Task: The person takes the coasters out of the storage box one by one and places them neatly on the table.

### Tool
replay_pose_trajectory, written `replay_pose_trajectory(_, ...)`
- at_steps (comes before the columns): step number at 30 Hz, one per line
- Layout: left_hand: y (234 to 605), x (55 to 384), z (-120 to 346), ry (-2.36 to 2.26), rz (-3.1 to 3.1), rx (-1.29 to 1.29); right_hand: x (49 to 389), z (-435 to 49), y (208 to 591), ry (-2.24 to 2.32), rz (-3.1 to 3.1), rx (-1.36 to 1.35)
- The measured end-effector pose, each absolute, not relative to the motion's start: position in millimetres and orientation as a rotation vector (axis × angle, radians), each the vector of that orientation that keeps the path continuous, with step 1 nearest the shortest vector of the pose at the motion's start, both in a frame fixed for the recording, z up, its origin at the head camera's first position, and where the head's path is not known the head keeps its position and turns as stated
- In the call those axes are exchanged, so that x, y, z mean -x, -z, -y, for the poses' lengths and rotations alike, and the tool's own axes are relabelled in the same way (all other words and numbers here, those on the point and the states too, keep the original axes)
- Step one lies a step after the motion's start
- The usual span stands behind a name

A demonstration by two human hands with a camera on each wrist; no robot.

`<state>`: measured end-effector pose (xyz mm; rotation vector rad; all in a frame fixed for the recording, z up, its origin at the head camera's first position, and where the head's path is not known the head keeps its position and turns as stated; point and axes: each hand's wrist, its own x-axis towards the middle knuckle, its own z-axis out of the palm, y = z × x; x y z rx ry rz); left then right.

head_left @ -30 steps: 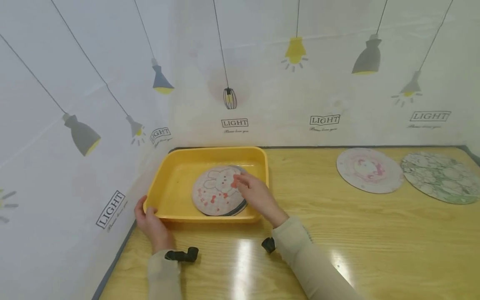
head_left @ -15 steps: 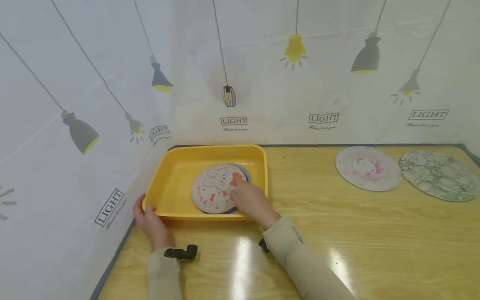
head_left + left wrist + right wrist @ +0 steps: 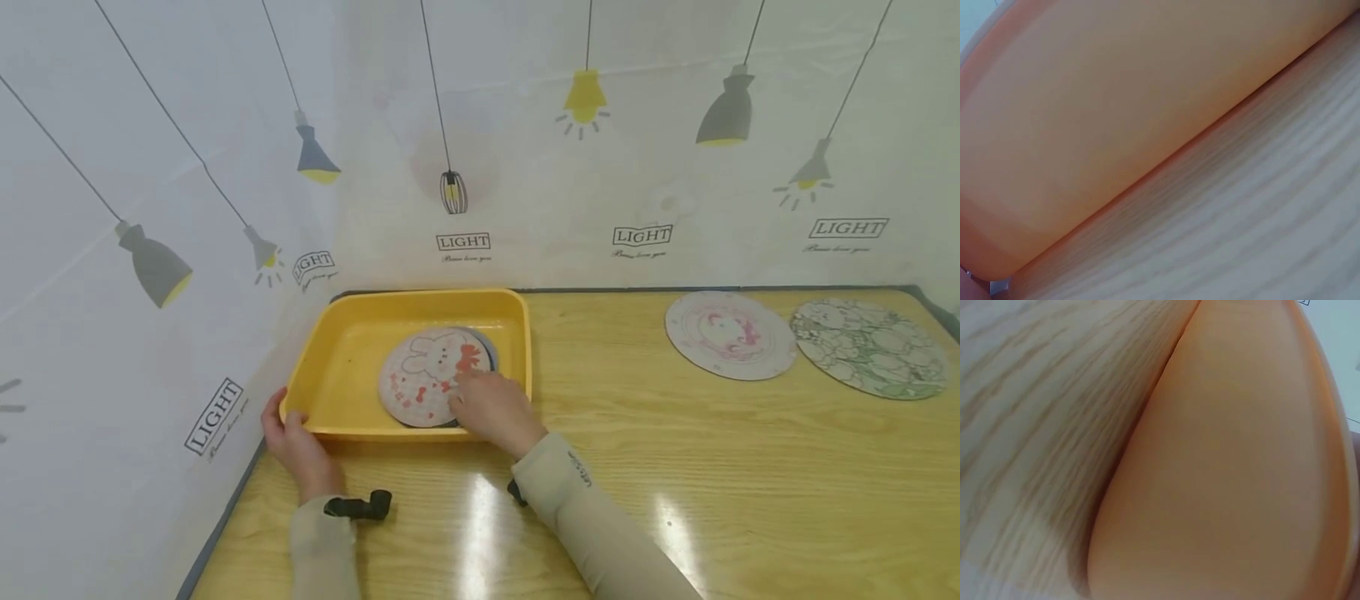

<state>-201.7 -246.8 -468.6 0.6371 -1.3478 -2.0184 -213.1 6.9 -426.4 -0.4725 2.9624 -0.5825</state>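
Observation:
In the head view a yellow plastic tray (image 3: 337,375) sits on the wooden table, in the corner by the walls. My left hand (image 3: 296,450) grips its near left corner, thumb over the rim and fingers outside. Inside lies a pale round mat (image 3: 412,392) with a rabbit and red bows, on top of a darker round piece (image 3: 484,340) that shows past its right edge. My right hand (image 3: 498,412) reaches over the tray's near right corner, its curled fingers at the mat's near right edge; their tips are partly hidden. Both wrist views show mostly the tray's outer wall (image 3: 1116,106).
Two more round mats lie at the back right of the table: a pink-printed one (image 3: 731,336) and a green floral one (image 3: 870,348). White wall covering (image 3: 555,192) with printed lamps rises behind and at the left. Bare wood (image 3: 750,467) stretches along the right front.
My right hand has slid down along the rabbit mat's right edge, nearer to me, and its fingers are more curled. My left hand keeps its hold on the tray corner.

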Motion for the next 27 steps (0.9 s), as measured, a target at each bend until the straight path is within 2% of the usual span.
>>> replay_pose_trajectory(14, 471, 204, 247, 2.01, 1.359, -0.645, 213, -8, 423, 0.61, -2.88, 0.451)
replay_pose_trajectory(27, 472, 204, 248, 2.007, 1.342, -0.659, 220, -10, 417, 0.869, -2.776, 0.402)
